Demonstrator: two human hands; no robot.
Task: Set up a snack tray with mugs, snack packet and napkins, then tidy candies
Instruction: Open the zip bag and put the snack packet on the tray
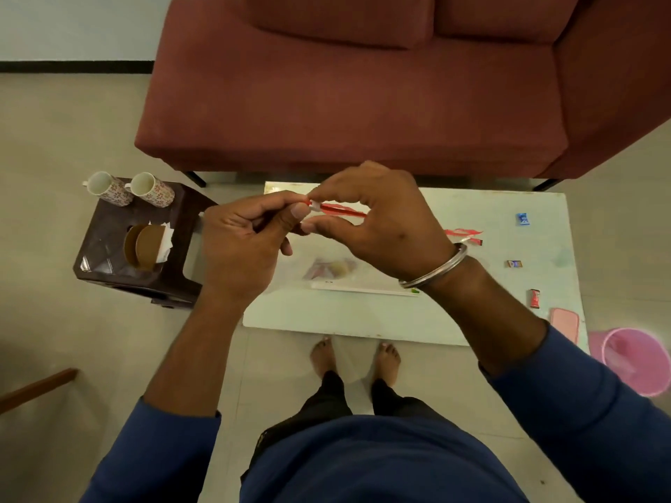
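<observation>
While both hands are raised above the pale surface (472, 321), they pinch one red-and-white wrapper (336, 208) between them. The left hand (247, 245) has its fingers (290, 201) closed on the wrapper's left end, thumb against forefinger. The right hand (381, 219), with a metal bangle (435, 266) at the wrist, grips the same wrapper from the other side, thumb below and forefinger above; the red tail of it shows through the loop those two make.

On the surface under the hands lies a clear bag (330, 268) with pale contents that I cannot make out, and a long white strip (363, 289) just beside it. A second red wrapper (463, 234) lies to the right of the right wrist. Further right, well apart from each other, are a blue candy (522, 219), a small brown candy (514, 263) and a red candy (533, 298). A pink flat thing (564, 323) sits at the near right corner.

To the left, a dark stool (109, 248) carries two flowered mugs (130, 188) at its far edge, side by side, and a brown round holder with napkins (167, 235) in it. A pink bin (635, 361) stands on the floor to the right. A maroon sofa (345, 103) is behind the surface.
</observation>
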